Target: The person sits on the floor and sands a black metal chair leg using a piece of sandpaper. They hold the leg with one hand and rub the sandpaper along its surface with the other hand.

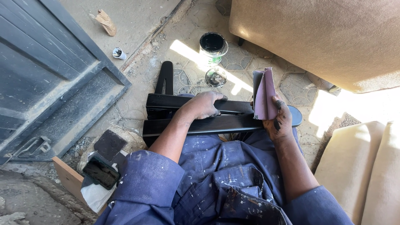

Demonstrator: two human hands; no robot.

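Head view: left hand [203, 105] grips black wooden frame [196, 112]; right hand [280, 121] grips folded sandpaper [265, 93]

Black frame [200, 125], mauve sandpaper [265, 93]

Black painted wooden frame [200, 118]: across the person's lap, lengthwise left to right.
Left hand [203, 105]: on the frame's upper rail, near its middle.
Right hand [280, 121]: at the frame's right end, holding a folded mauve sandpaper sheet [264, 93] upright above the rail.
Open round paint tin [213, 46]: on the floor beyond the frame; its round metal lid [216, 77] between tin and frame.
Grey metal door [50, 71]: left.
Tan upholstered cushions [333, 37]: far right, beyond and beside the lap.
Crumpled brown paper scrap [106, 22]: far left floor.
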